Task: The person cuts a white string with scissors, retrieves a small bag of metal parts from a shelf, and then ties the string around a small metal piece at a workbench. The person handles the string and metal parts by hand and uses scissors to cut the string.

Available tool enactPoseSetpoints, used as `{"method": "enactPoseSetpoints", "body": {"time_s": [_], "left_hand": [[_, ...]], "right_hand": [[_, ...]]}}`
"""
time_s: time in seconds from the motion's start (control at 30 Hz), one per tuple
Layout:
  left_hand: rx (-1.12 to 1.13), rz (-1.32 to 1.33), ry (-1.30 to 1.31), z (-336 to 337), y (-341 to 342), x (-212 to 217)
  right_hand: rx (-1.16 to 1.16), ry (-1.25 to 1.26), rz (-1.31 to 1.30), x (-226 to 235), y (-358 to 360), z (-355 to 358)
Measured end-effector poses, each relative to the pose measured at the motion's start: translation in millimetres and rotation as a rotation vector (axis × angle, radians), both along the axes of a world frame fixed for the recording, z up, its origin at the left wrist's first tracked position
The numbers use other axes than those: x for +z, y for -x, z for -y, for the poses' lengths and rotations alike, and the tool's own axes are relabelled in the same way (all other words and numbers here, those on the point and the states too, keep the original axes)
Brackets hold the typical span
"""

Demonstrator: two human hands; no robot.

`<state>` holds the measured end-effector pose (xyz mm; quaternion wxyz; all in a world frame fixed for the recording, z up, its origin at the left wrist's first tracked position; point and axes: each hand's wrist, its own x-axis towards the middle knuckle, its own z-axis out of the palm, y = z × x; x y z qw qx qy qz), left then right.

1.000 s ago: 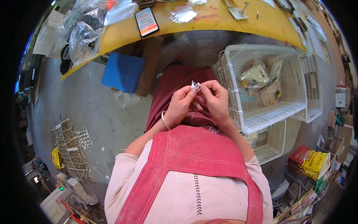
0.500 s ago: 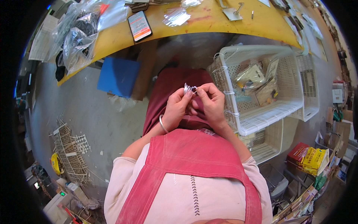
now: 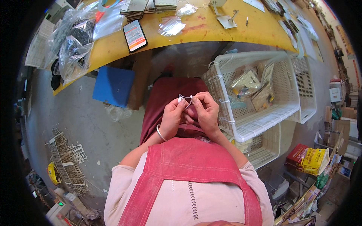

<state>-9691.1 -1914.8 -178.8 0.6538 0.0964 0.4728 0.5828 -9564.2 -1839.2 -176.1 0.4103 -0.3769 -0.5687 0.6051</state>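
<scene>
Pinching a thin white cord (image 3: 181, 98) at one side, your left hand (image 3: 171, 117) grasps it between thumb and fingertip; your right hand (image 3: 206, 112) pinches it just beside, a strand spanning the small gap between them. The cord is above your dark red lap (image 3: 160, 105). A bangle (image 3: 159, 134) circles your left wrist. To your right stands a white crate (image 3: 260, 130) holding bagged items; ahead, a phone (image 3: 135, 35) lies near the edge of the yellow table (image 3: 203, 34).
</scene>
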Motion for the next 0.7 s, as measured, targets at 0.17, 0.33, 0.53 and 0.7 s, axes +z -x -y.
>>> {"method": "enactPoseSetpoints", "body": {"time_s": [0.17, 0.33, 0.53, 0.7], "left_hand": [[-0.07, -0.104, -0.106, -1.9, -2.3, 4.2], [-0.005, -0.079, -0.031, -4.6, 0.8, 6.3], [0.07, -0.05, 0.022, -13.2, 8.8, -7.3], [0.136, 0.008, 0.105, -23.3, 16.0, -17.0]], "right_hand": [[0.056, -0.006, 0.021, -6.4, -4.5, -6.2], [0.04, -0.096, 0.06, -8.9, -4.2, -9.8], [0.037, -0.155, 0.136, -11.3, -1.0, -17.5], [-0.05, 0.02, 0.038, -11.8, 1.6, -33.9]]}}
